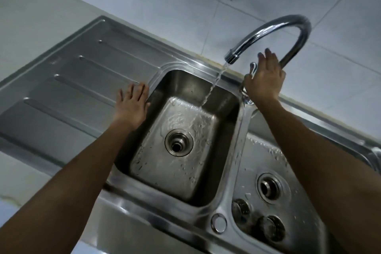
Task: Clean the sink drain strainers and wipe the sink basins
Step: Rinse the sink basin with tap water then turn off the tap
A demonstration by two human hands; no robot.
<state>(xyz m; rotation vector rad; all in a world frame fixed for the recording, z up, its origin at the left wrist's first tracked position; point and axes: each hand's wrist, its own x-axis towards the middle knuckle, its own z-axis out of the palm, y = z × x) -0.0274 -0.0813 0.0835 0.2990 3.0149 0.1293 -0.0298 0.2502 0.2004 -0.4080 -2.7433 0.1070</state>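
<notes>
Between my hands: left basin (185, 88), water (212, 86) running in from tap (288, 24), its drain (179, 144) open, nothing seated in it. My left hand (132, 105) flat on draining board (72, 80), fingers spread, holding nothing, just beside basin rim. My right hand (265, 80) fingers straight, against tap lever (253, 67), not gripping. Strainers (271, 228) lie side by side in right basin (257, 150), under my right forearm, toward me, well apart from both hands. Right hand nearer; reach likely back and down.
</notes>
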